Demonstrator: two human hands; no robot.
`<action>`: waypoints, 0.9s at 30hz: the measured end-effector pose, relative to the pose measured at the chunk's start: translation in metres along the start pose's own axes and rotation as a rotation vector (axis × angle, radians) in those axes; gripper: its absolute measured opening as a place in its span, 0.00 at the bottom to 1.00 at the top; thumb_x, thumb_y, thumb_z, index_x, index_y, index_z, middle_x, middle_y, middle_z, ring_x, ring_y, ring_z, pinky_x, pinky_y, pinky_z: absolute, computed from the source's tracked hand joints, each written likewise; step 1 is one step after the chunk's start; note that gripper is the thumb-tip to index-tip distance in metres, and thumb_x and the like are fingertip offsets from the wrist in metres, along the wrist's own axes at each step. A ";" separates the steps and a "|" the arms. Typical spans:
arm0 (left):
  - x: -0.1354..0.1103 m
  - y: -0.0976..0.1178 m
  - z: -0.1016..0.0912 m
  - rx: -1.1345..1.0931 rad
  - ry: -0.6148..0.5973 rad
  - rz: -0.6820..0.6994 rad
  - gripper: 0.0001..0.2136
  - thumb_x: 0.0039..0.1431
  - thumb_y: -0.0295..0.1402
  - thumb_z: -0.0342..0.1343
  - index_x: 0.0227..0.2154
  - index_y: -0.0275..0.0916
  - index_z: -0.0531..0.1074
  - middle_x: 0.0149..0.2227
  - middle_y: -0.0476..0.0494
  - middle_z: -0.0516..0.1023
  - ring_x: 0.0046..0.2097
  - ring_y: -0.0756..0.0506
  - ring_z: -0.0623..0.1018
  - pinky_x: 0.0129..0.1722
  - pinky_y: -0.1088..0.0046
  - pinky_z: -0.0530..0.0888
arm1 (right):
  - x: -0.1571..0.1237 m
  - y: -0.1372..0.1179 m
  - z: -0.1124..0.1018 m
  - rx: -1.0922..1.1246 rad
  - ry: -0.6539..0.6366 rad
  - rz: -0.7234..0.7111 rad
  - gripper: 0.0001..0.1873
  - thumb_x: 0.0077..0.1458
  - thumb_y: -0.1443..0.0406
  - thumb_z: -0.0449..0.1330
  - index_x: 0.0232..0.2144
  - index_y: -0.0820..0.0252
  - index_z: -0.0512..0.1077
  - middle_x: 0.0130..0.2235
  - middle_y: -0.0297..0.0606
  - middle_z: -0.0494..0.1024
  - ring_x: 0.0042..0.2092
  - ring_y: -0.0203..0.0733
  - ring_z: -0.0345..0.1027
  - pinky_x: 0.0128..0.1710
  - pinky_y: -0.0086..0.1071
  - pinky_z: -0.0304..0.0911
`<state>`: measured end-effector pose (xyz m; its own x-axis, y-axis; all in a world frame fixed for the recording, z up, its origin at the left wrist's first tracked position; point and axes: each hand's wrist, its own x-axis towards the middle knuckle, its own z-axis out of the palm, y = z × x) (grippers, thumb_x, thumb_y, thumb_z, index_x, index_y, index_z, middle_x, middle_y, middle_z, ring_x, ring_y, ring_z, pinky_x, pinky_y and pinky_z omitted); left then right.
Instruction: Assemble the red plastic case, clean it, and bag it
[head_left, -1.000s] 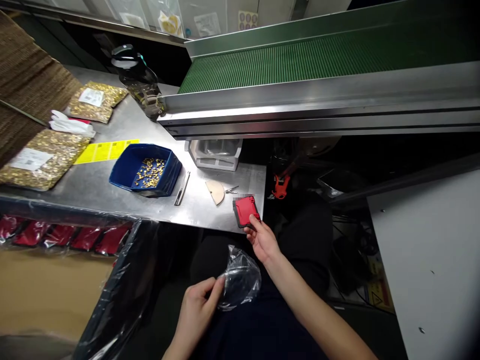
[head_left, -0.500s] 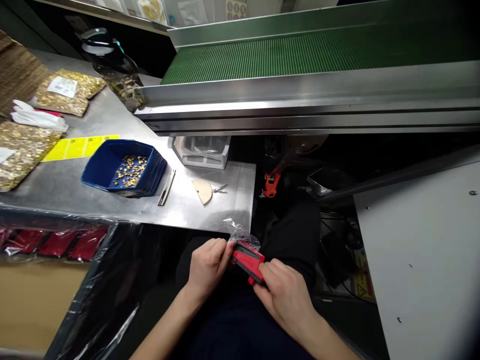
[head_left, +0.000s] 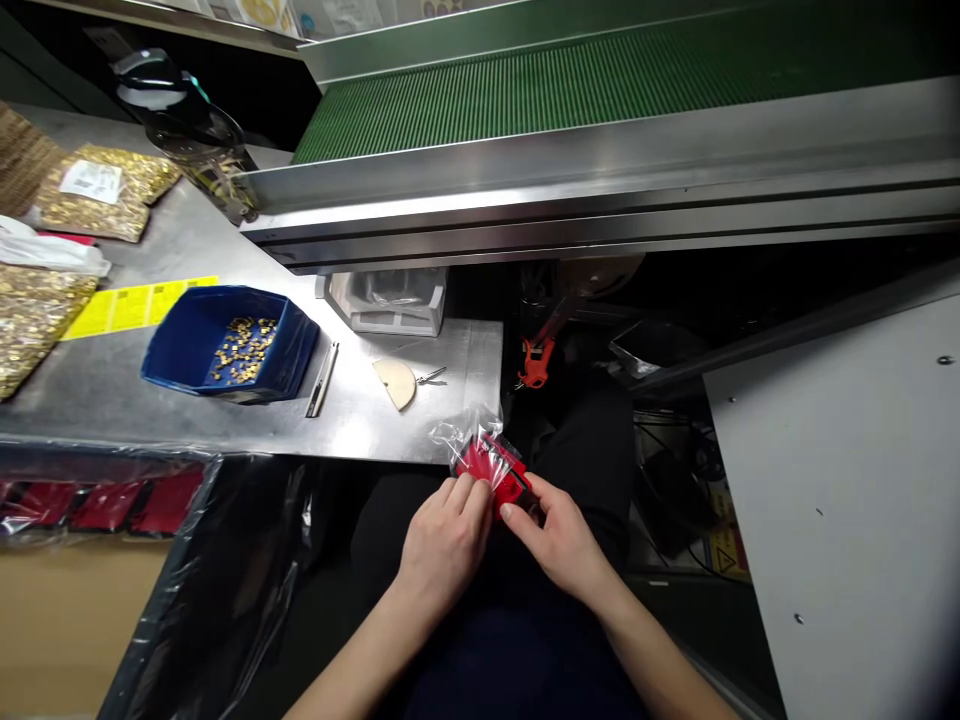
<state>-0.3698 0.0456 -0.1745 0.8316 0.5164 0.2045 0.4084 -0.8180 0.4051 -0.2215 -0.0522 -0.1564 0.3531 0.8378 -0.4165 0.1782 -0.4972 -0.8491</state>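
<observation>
A red and black plastic part (head_left: 486,462) sits inside a clear plastic bag (head_left: 459,432), held over my lap just off the metal table's corner. My left hand (head_left: 448,535) is closed on the bag and the near left side of the part. With thumb and fingers, my right hand (head_left: 553,532) grips the part's lower right end. The exact kind of the part cannot be made out. Close by on the table lie a semicircular wooden piece (head_left: 395,383) with a small metal clip and a utility knife (head_left: 322,380).
A blue bin (head_left: 217,340) of small brass pieces stands on the metal table (head_left: 247,430). Behind runs a green conveyor (head_left: 480,95) with a metal rail. At lower left, a lined box (head_left: 97,600) holds bagged red parts. A white panel (head_left: 847,480) stands right.
The red part has gone deeper into the clear bag, which now covers most of it. My left hand has shifted right and down onto it. The view has turned slightly.
</observation>
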 end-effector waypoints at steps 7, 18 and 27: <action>0.001 0.010 0.004 0.050 0.049 -0.066 0.05 0.70 0.24 0.50 0.38 0.37 0.68 0.32 0.45 0.70 0.33 0.42 0.69 0.34 0.64 0.66 | 0.022 0.012 0.000 0.302 -0.085 -0.095 0.11 0.63 0.59 0.62 0.44 0.58 0.76 0.42 0.35 0.79 0.44 0.42 0.73 0.48 0.32 0.67; -0.006 0.009 0.002 -0.158 0.130 -0.178 0.05 0.71 0.23 0.50 0.45 0.36 0.67 0.36 0.45 0.72 0.36 0.46 0.74 0.38 0.69 0.72 | 0.020 0.030 0.038 1.014 0.083 -0.054 0.14 0.63 0.60 0.64 0.50 0.55 0.75 0.49 0.38 0.79 0.48 0.42 0.73 0.54 0.37 0.67; 0.002 0.001 -0.003 -0.063 0.274 -0.193 0.05 0.70 0.22 0.50 0.43 0.37 0.66 0.33 0.45 0.70 0.33 0.44 0.70 0.35 0.67 0.69 | 0.012 0.019 0.037 0.988 0.143 -0.066 0.12 0.63 0.60 0.64 0.46 0.59 0.78 0.44 0.39 0.81 0.45 0.42 0.73 0.52 0.35 0.67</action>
<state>-0.3686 0.0471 -0.1714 0.6056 0.7163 0.3468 0.5175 -0.6855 0.5121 -0.2482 -0.0430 -0.1896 0.4888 0.7896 -0.3709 -0.6193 0.0146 -0.7850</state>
